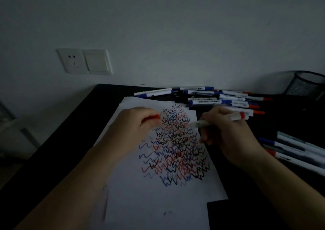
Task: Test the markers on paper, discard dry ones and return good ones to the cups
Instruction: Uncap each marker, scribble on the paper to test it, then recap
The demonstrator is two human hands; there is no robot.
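Your right hand (226,133) is gripping a red marker (221,120) with the fingers curled round its white barrel; the barrel is lying nearly level above the paper (158,200), its red-banded rear end pointing to the right and its tip end pointing left over the scribbles; the tip is blurred, so you cannot tell whether it is touching the sheet. Your left hand (137,124) is pinching a red cap (155,116) between thumb and fingers, with the hand resting over the upper left part of the scribbled patch.

The paper is lying on the dark table (73,127), tilted a little, with another sheet's edge showing beneath it at the far corner; a dense patch of zigzag test lines (175,147) in red, blue and black is covering its middle, while the near part of the sheet is staying mostly white.

A pile of markers (216,98) is lying on the table just beyond the paper's far edge, white barrels with blue, red and black ends crossing one another; a second group of markers (297,150) is lying to the right of your right hand, near the table's right side. A black mesh cup (307,84) is standing at the far right against the wall (175,27); its contents are hidden in the dim light. A white socket and switch plate (84,61) is sitting on the wall at the left.
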